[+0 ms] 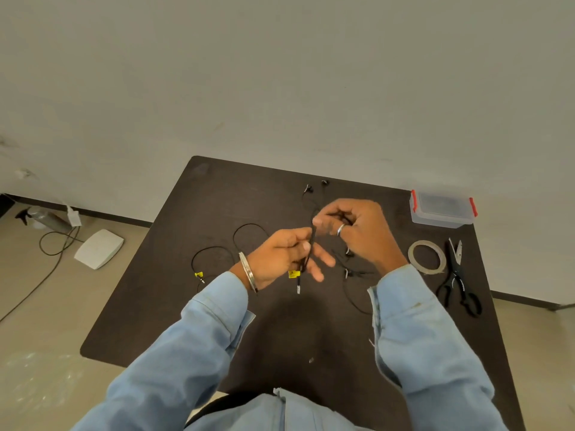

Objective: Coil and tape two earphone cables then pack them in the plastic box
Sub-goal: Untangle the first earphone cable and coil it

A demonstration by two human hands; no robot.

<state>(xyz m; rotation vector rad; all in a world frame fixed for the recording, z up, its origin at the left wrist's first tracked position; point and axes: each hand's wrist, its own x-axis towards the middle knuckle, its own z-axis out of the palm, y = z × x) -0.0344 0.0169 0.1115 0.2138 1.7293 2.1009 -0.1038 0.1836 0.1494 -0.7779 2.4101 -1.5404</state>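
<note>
One black earphone cable [308, 244] held bunched above the table — another [214, 256] lies looped, seemingly loose; lidded plastic box [441, 209] far-right.

Tape roll [427, 256], scissors [460, 281] crowd rt edge; near table [280, 331] prob. free.

The place looked like a bare workroom or plain office corner rather than a home. A dark tabletop [236, 300] stood against a blank, scuffed off-white wall [280, 73] with a dark skirting strip along its foot. To the left of the tabletop the floor [40, 321] was pale and hard, and on it lay a white flat device [99, 248], a loose black cable [53, 262] and a spray bottle [46, 217] near the wall. On the tabletop's right side lay a tape roll [427, 256], scissors [460, 281] and a clear plastic box [441, 209] with red clips.
</note>
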